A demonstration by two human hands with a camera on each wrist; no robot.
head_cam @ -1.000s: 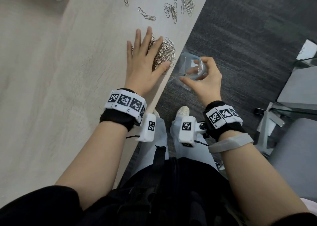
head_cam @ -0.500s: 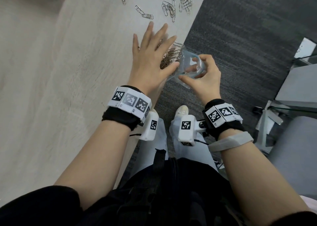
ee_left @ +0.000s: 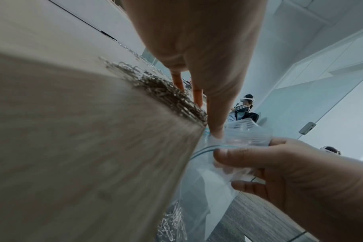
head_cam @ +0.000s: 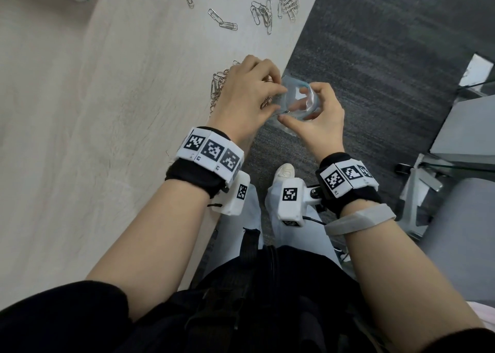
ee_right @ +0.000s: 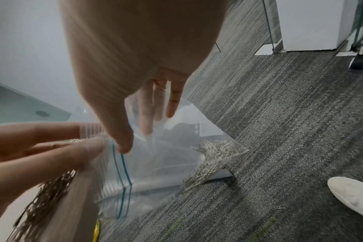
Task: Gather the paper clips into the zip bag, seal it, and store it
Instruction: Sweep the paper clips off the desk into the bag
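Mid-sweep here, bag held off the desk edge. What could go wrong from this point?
1. The zip bag hangs beside the table edge, so clips swept from the pile may miss its mouth; one clip already lies on the carpet.
2. The right hand pinches only the rim; added weight may pull it loose.
3. The scattered clips farther up could be forgotten.

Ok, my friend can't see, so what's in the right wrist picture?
The right hand holds a clear zip bag open beside the table edge, paper clips piled in its bottom corner. The left hand pushes more in.
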